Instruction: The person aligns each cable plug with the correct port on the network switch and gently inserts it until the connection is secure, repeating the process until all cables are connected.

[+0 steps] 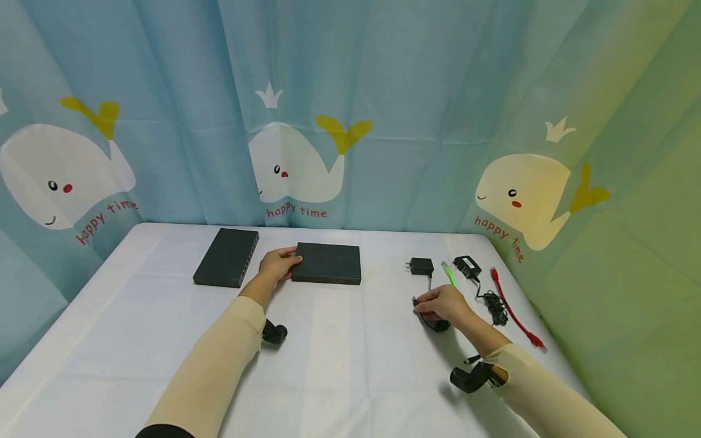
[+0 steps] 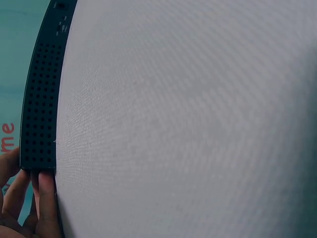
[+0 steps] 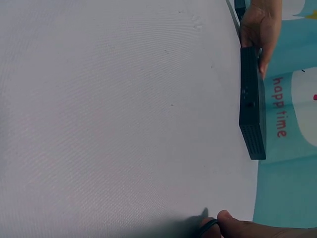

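Observation:
A flat black network switch (image 1: 327, 263) lies near the back of the white table. My left hand (image 1: 276, 266) grips its left end, thumb on top and fingers against the end face. Vent holes line the front side of this switch (image 2: 42, 104) in the left wrist view. Farther right, my right hand (image 1: 445, 304) pinches the end of a black power cable (image 1: 414, 301) just above the table. The cable's bundled part (image 1: 440, 326) hangs below the fingers. A black power adapter (image 1: 421, 266) with prongs lies just behind that hand, its cord running toward it.
Left of my left hand lies a second black switch (image 1: 226, 258) with ports along its side. Around my right hand are a green cable (image 1: 449, 274), another power adapter (image 1: 467, 266) with bundled cord, and a red network cable (image 1: 515, 313). A curtain (image 1: 416, 121) stands behind the table.

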`<act>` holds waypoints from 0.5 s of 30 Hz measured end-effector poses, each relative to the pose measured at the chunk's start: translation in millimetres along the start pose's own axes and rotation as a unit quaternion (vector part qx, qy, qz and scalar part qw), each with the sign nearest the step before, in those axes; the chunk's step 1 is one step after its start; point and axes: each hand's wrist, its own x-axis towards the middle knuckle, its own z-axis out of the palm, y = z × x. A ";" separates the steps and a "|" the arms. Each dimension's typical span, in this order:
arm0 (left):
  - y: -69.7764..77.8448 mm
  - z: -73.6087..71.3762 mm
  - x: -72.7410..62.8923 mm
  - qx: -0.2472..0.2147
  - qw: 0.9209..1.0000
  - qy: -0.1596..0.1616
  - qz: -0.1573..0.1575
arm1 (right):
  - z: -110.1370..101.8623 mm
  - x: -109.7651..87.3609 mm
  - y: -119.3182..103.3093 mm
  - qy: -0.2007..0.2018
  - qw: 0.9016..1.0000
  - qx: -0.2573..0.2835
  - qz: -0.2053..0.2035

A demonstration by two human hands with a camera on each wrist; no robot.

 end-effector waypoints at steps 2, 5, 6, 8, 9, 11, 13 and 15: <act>0.5 -0.2 -0.9 0.000 1.000 -0.001 0.000 | -0.1 0.3 -0.8 -0.003 1.000 0.005 0.003; 1.7 -0.3 -2.0 -0.003 1.000 0.000 -0.003 | 0.0 0.3 -2.3 -0.011 1.000 0.009 0.005; 1.9 -0.4 -2.2 -0.003 1.000 0.000 -0.004 | 0.4 0.5 -2.6 -0.011 1.000 0.011 0.007; 1.9 -0.3 -2.0 -0.001 1.000 0.000 -0.006 | 1.2 0.3 -3.4 -0.014 1.000 0.011 0.009; 1.9 -0.2 -1.8 -0.001 1.000 0.000 -0.007 | 1.6 0.5 -3.5 -0.015 1.000 0.012 0.009; 1.6 -0.2 -1.5 -0.001 1.000 0.000 -0.007 | 2.8 0.7 -4.3 -0.013 1.000 0.017 0.013; 1.5 -0.1 -1.5 -0.002 1.000 0.001 -0.006 | 3.3 0.5 -5.4 -0.017 1.000 0.020 0.010; 1.7 -0.1 -1.9 -0.004 1.000 0.001 -0.006 | 4.5 0.1 -6.4 -0.019 0.999 0.029 0.009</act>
